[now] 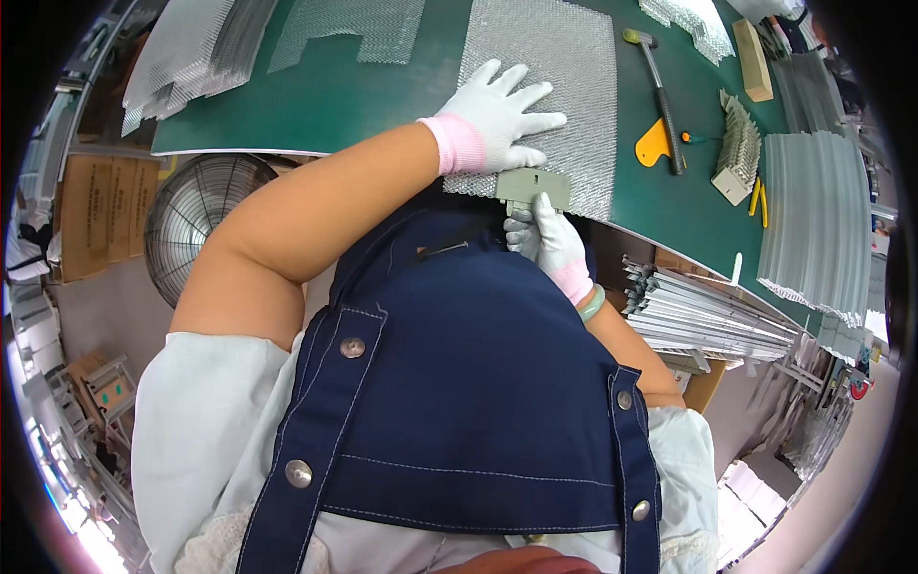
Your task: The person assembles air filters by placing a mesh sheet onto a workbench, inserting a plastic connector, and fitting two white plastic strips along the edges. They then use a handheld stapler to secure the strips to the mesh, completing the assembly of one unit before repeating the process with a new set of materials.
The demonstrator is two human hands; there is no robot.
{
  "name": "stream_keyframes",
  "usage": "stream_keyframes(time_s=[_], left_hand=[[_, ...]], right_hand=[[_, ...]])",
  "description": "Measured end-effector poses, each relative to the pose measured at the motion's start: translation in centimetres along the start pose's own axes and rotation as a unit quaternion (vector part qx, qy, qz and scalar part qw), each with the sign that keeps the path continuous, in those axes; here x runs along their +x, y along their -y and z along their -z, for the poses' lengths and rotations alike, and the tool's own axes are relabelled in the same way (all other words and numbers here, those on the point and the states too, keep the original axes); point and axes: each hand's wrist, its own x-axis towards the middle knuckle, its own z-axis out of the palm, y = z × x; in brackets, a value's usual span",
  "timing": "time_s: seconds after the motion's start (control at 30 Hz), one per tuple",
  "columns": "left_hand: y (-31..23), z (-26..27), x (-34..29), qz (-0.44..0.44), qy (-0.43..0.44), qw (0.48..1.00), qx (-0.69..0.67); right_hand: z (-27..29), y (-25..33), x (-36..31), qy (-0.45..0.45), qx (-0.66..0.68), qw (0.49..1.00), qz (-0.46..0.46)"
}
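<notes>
A silvery metal mesh sheet (574, 96) lies on the green tabletop in front of me. My left hand (499, 117), in a white glove with a pink cuff, rests flat on it with the fingers spread. At the sheet's near edge my right hand (553, 239), gloved alike, pinches a flat grey-green plate (534, 184) with slots in it. The thumb lies over the plate and the fingers curl below. The plate overlaps the sheet's edge; whether it grips the mesh I cannot tell.
Right of the sheet lie a hammer (662, 100), an orange flat piece (652, 145), a row of beige clips (736, 153), yellow-handled pliers (758, 203) and a wooden block (753, 59). Mesh stacks (813, 220) flank the right. A fan (215, 225) stands left, metal profiles (703, 311) below the table.
</notes>
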Motion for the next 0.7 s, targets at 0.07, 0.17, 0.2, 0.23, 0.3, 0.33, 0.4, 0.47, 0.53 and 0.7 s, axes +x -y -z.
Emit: stream_keyframes(time_s=[0.07,0.17,0.2,0.23,0.3,0.33,0.4,0.47,0.53,0.7], left_hand=[[-0.2,0.0,0.1,0.002,0.003,1.0,0.008],[0.3,0.2,0.8,-0.006,0.028,1.0,-0.001],[0.2,0.4,1.0,0.002,0.038,0.999,0.0],[0.1,0.6,1.2,0.01,0.048,0.999,0.0],[-1.0,1.0,0.9,0.026,0.06,0.998,0.001],[-2.4,1.3,0.1,0.037,0.065,0.997,0.0],[-3.6,1.2,-0.7,0.046,0.065,0.997,-0.004],[-4.1,0.8,-1.2,0.044,0.055,0.997,-0.011],[-4.2,0.8,-1.1,0.036,0.055,0.998,-0.008],[-4.4,1.0,-1.2,0.034,0.058,0.998,-0.009]], right_hand=[[0.0,0.1,0.0,0.015,0.021,1.0,-0.005],[-1.2,0.5,0.0,-0.005,0.023,1.0,0.002],[-1.5,0.8,0.0,-0.028,0.018,0.999,-0.02],[-1.7,1.0,-0.1,-0.052,0.013,0.998,-0.041],[-1.7,1.1,-0.8,-0.062,0.056,0.995,-0.058],[-1.2,0.9,-1.6,-0.048,0.104,0.992,-0.057],[0.5,1.0,-2.8,0.0,0.199,0.977,-0.081],[1.4,0.6,-3.3,0.027,0.178,0.978,-0.102],[1.9,-1.3,-2.9,-0.022,0.041,0.998,-0.032],[1.7,-1.7,-2.5,-0.039,-0.071,0.996,0.046]])
